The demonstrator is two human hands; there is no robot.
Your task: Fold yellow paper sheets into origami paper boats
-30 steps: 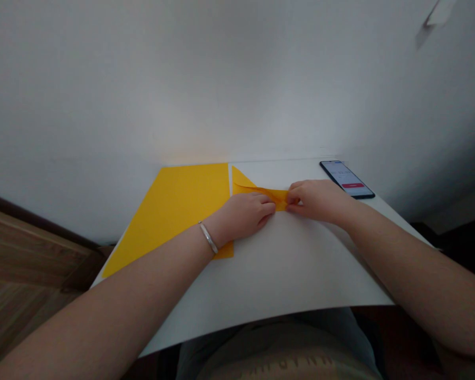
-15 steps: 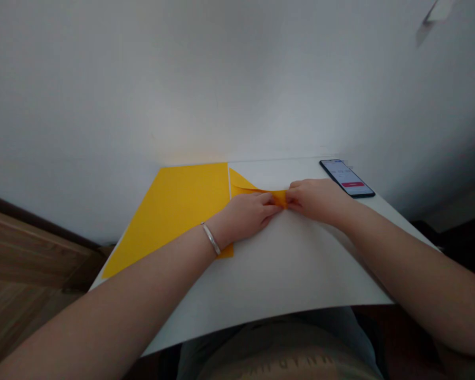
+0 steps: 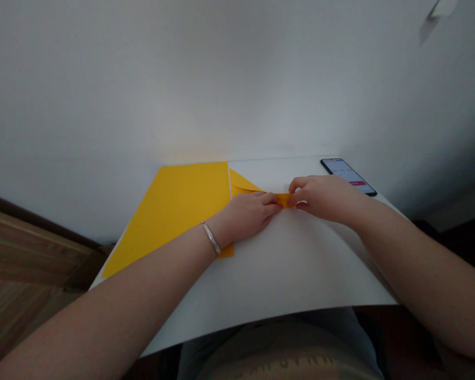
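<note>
Centre frame: folded yellow paper [image 3: 243, 184] lay on white surface [image 3: 285, 264] beside flat yellow sheet [image 3: 182, 211]. Left hand [image 3: 249, 214] pressed it, grip open and flat; right hand [image 3: 324, 198] grip pinched shut on its tip. Paper visible between hands had shrunk within second; crease likely tightening.

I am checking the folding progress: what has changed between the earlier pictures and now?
The left hand slid slightly right over the folded yellow paper, covering more of it. The right hand arched its fingers and pinches the paper's tip. The flat yellow sheet, phone and table stayed put.
</note>
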